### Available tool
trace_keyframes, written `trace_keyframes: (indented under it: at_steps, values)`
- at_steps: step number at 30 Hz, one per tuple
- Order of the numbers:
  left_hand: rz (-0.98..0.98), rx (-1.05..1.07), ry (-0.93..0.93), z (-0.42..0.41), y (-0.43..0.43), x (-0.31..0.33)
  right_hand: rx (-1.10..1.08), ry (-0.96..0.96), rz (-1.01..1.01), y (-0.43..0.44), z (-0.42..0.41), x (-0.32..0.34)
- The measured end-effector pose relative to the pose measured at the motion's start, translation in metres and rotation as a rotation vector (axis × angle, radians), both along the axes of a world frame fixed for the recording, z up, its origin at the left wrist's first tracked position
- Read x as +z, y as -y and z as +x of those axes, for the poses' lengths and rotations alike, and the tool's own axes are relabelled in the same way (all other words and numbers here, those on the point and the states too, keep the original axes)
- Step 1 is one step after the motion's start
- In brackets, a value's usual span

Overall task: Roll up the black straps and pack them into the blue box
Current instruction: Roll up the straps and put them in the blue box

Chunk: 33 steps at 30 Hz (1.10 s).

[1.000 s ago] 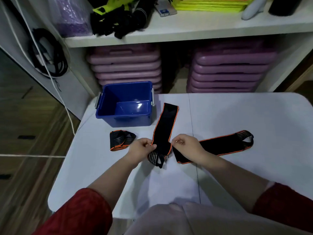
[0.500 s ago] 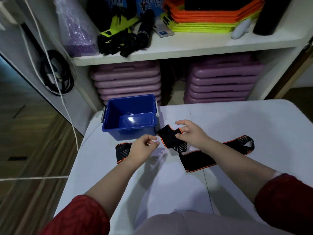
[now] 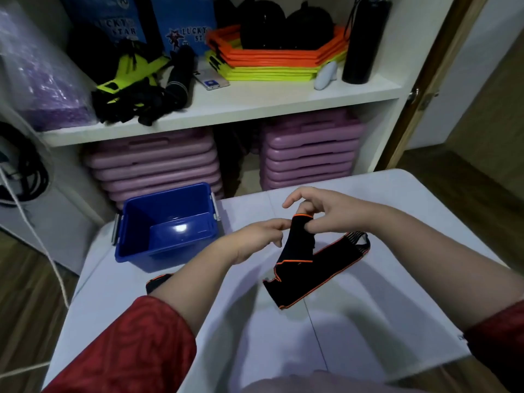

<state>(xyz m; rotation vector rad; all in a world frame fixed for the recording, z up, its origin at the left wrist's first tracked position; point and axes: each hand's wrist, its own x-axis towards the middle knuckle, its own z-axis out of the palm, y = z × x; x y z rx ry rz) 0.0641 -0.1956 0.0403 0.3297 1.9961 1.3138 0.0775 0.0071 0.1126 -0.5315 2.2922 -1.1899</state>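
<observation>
white table (image 3: 354, 321): carries everything; its left and far edges are in view, bare room near the front edge. blue box (image 3: 167, 225) sits at the far left corner, open, nothing inside. step in hand, by judgement: rolling one black strap (image 3: 295, 245), lifted above mid-table, tail draping onto a second strap (image 3: 340, 251) lying flat toward the right. right hand (image 3: 326, 214) pinches the strap's top; left hand (image 3: 255, 239) pinches its left edge. next: wind tighter, then carry left to the box.
</observation>
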Motion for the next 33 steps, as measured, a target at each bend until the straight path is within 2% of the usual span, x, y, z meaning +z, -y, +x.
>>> trace_keyframes:
  at_steps: [3,7,10,14,17,20,25,33]
  values:
    - [0.112,-0.045,0.044,0.003,-0.026,-0.003,-0.016,0.012,-0.029,-0.020,-0.004,0.010]
    - [0.136,-0.046,0.005,-0.001,-0.036,-0.001,-0.039,0.032,-0.002,-0.049,-0.016,0.011]
    - [0.007,-0.062,-0.093,-0.007,-0.027,-0.001,-0.049,0.028,0.107,-0.071,-0.025,0.008]
    - [-0.164,-0.049,-0.204,-0.012,-0.007,-0.015,-0.012,-0.070,0.367,-0.096,-0.036,-0.002]
    - [-0.372,-0.001,-0.316,-0.012,0.004,-0.033,0.029,-0.096,0.457,-0.109,-0.046,-0.023]
    - [-0.451,0.117,-0.362,-0.006,0.010,-0.043,0.045,-0.091,0.499,-0.123,-0.060,-0.047]
    - [-0.479,0.253,-0.310,0.008,0.015,-0.055,0.088,-0.042,0.501,-0.139,-0.076,-0.077]
    - [-0.525,0.417,-0.149,0.042,-0.007,-0.080,0.074,0.177,0.545,-0.166,-0.100,-0.124]
